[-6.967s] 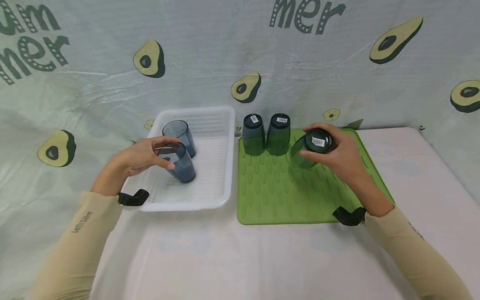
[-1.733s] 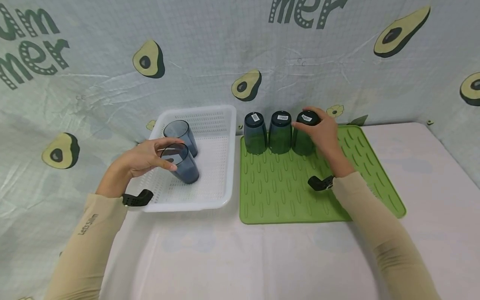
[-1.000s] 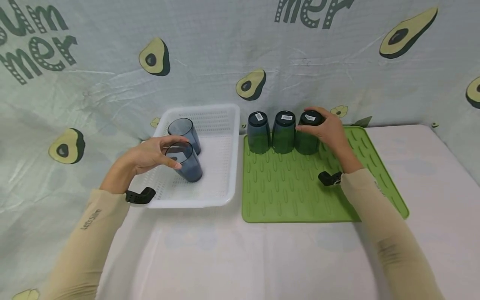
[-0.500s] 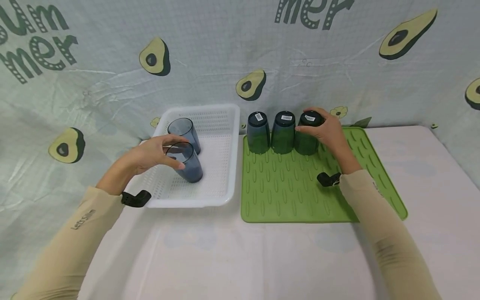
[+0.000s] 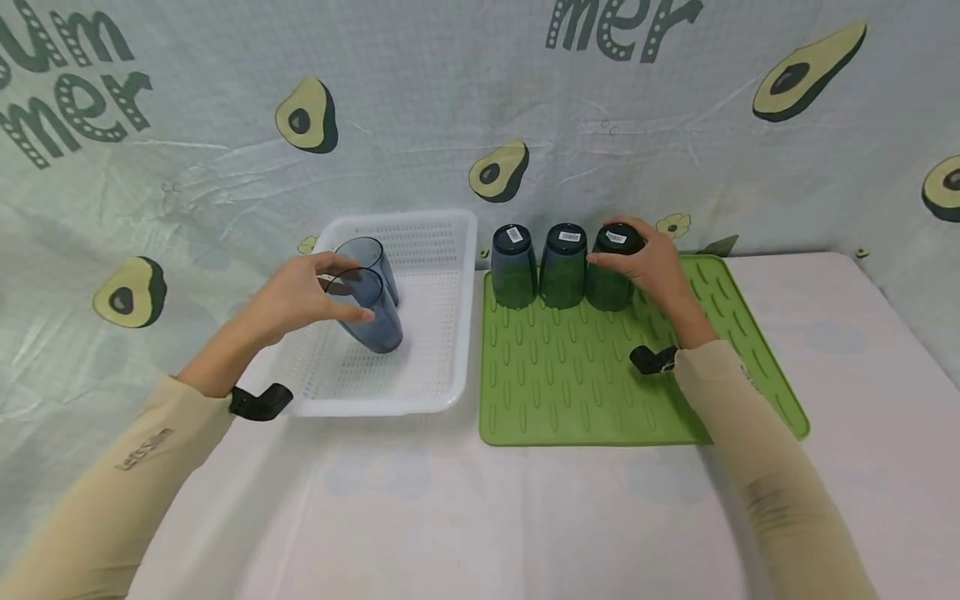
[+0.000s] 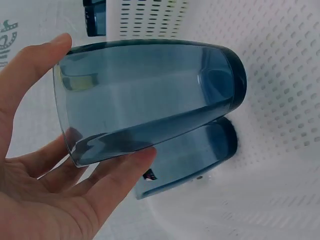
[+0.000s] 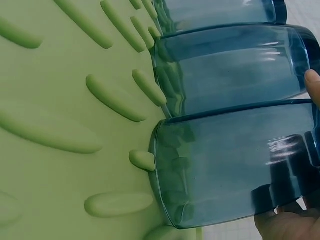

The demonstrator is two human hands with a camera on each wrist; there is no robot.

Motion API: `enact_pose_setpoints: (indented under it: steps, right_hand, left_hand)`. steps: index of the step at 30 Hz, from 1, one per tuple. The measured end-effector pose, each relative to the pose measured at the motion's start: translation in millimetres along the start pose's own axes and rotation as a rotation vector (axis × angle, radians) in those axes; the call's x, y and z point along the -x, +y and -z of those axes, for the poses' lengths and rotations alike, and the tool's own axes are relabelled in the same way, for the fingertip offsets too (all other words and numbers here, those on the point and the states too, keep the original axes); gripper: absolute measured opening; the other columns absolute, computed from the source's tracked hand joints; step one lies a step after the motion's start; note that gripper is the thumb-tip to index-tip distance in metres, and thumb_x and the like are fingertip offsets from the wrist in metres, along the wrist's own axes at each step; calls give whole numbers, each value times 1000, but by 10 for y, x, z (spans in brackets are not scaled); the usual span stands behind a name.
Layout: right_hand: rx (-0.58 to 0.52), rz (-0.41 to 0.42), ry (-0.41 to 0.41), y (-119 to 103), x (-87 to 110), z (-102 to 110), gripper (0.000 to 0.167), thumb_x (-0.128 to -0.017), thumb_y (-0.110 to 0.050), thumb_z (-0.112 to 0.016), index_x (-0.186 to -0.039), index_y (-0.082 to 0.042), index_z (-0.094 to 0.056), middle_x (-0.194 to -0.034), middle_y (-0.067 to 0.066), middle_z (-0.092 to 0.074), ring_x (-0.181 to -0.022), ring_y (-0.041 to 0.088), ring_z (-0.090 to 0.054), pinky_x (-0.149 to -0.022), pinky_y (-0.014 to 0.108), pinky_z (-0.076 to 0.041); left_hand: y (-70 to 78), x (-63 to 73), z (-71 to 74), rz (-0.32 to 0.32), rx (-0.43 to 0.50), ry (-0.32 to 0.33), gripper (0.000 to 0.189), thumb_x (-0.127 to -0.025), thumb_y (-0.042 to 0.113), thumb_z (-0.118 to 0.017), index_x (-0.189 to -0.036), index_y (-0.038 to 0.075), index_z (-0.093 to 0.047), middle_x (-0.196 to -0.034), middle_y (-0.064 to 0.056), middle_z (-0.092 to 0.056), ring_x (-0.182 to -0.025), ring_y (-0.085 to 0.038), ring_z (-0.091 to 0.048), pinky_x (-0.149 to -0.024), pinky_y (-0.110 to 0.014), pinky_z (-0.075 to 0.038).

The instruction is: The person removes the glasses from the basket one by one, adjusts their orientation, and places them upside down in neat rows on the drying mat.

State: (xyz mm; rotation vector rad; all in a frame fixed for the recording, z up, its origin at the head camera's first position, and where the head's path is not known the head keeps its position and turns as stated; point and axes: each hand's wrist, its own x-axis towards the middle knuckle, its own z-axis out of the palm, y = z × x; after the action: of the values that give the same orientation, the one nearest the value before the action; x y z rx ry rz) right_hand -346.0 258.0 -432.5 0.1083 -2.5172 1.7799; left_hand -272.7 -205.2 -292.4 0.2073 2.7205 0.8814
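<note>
My left hand (image 5: 300, 293) holds a blue-tinted drinking glass (image 5: 377, 323) near its rim, thumb on one side and fingers on the other. This glass is mouth up and tilted, over the white basket (image 5: 423, 358). A second blue glass (image 5: 387, 273) stands mouth up in the basket behind it, partly hidden. On the green drying mat (image 5: 562, 383), my right hand (image 5: 654, 260) grips an upside-down glass (image 5: 609, 287) round its base. In the right wrist view that glass (image 7: 235, 165) has its rim on the mat's ridges.
Two more upside-down glasses, one at the far left (image 5: 514, 275) and one in the middle (image 5: 563, 275), stand in a row at the mat's back edge. Behind everything hangs a sheet (image 5: 405, 100) printed with avocados. A white cloth (image 5: 487, 517) covers the table.
Since seven seconds ago, my right hand has set its glass beside the other two on the mat. In the last half second my left hand has raised its glass slightly.
</note>
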Motion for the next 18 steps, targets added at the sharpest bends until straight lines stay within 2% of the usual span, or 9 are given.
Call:
enact_pose_setpoints:
  steps: [4,9,18]
  right_hand:
    - [-23,5,3,-2,13,-9,70,-85,-32,-85,-146,-17,-54,-143,12,-51,-109,20,-58,-82,29,-53]
    - [-7,5,10,-26,36,-11,70,-83,-38,-86,-144,-19,-56,-143,10,-51,-109,20,-58,-82,29,-53]
    - [0,16,8,-41,56,-11,71,-83,-43,-85,-143,-19,-56,-139,12,-54,-108,20,-59,-84,33,-54]
  left_hand:
    - [81,68,11,-11,-29,43,80,-77,38,-90,-143,11,-54,-135,-9,-61,-123,-30,-59,-92,-42,-52]
    - [179,149,-9,-36,-65,97,82,-75,43,-90,-143,14,-55,-133,-9,-61,-121,-29,-60,-87,-38,-53]
    - [296,266,-36,-69,-41,159,79,-74,42,-91,-141,17,-57,-130,-8,-64,-120,-28,-61,-84,-37,-52]
